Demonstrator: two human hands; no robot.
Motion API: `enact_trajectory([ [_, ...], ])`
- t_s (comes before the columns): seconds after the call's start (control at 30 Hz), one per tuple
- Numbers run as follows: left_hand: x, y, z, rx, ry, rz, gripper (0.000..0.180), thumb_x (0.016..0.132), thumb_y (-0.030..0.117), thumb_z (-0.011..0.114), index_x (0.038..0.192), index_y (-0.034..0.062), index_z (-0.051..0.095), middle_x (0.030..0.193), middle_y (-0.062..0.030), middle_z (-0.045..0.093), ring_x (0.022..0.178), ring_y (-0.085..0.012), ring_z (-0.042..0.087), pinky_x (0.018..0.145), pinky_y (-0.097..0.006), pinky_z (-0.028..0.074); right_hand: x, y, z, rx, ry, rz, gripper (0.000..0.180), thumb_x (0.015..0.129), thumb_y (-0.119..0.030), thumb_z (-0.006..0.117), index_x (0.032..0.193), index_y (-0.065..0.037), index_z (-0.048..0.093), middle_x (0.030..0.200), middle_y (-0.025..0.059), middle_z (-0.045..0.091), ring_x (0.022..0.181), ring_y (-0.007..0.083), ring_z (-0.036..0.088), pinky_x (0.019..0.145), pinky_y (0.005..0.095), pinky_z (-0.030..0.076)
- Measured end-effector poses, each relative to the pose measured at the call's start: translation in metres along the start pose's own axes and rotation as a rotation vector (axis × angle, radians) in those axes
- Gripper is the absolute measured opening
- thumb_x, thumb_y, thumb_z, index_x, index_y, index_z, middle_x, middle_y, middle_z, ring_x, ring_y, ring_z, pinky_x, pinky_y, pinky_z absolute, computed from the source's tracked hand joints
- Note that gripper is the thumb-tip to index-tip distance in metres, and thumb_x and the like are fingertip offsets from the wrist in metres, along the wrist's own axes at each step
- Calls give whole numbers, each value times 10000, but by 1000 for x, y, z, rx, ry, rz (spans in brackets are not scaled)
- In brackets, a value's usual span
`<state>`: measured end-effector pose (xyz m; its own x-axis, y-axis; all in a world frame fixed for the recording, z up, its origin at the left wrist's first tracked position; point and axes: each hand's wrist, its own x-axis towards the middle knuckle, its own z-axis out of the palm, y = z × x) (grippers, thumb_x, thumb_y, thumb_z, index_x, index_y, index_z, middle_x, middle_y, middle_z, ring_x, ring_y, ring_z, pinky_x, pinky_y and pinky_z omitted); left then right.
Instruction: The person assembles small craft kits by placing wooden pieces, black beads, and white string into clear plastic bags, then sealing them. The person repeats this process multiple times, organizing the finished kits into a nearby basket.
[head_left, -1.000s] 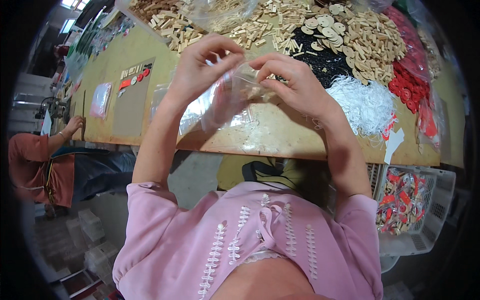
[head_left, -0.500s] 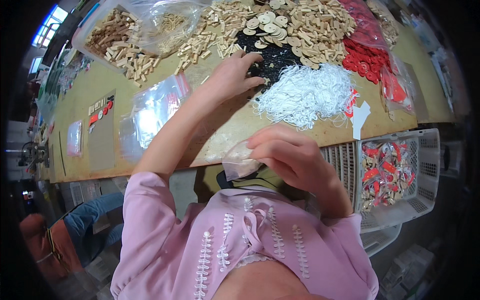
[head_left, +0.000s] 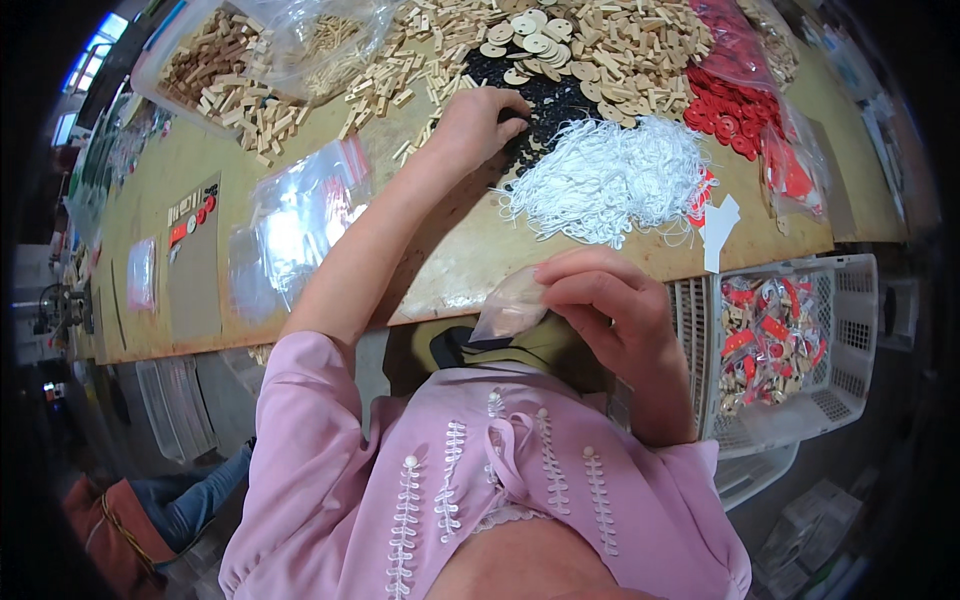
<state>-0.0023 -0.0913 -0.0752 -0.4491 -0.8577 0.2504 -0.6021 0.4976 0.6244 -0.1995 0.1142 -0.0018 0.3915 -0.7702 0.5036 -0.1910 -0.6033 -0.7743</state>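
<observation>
My left hand (head_left: 478, 122) reaches to the edge of a pile of small black pieces (head_left: 556, 112), its thumb and fingers drawn together. Whatever those fingertips hold is too small to make out. Close to my body, at the table's front edge, my right hand (head_left: 622, 300) pinches a small clear plastic bag (head_left: 508, 308) by its upper part. The bag hangs tilted, with something pale faintly visible in it. Between the hands lies a heap of white strings (head_left: 610, 182) on the table. Pale wooden discs (head_left: 535, 42) border the black pile on its far side.
Small wooden blocks (head_left: 385, 80) spread across the back, beside a filled plastic tub (head_left: 152, 72). Red rings (head_left: 730, 118) lie at the back right. Empty clear bags (head_left: 300, 215) rest left of my arm. A white crate (head_left: 848, 350) of filled packets stands right; a person (head_left: 135, 520) is lower left.
My left hand's thumb and fingers, spread before, have come together at the black pile. My right hand has shifted slightly right with the bag. The person at lower left has moved lower.
</observation>
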Motion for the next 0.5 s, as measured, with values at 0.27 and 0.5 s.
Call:
enact_trajectory([
  [0.27,-7,16,-4,-1288,29,-645,286,1074,185,580,1245,-36,643,892,-24,602,670,-42,483,531,-156,409,6,5,2,-27,-8,32,146,846,83,718,961,-5,704,1043,133,727,986,290,712,861,367,558],
  [0.5,-16,6,0,-2079,8,-772,497,1144,253,316,1424,-140,434,1295,-286,600,1152,-307,651,957,-363,601,4,12,5,-30,-3,98,151,844,110,708,953,6,708,1050,131,721,989,270,712,835,342,563],
])
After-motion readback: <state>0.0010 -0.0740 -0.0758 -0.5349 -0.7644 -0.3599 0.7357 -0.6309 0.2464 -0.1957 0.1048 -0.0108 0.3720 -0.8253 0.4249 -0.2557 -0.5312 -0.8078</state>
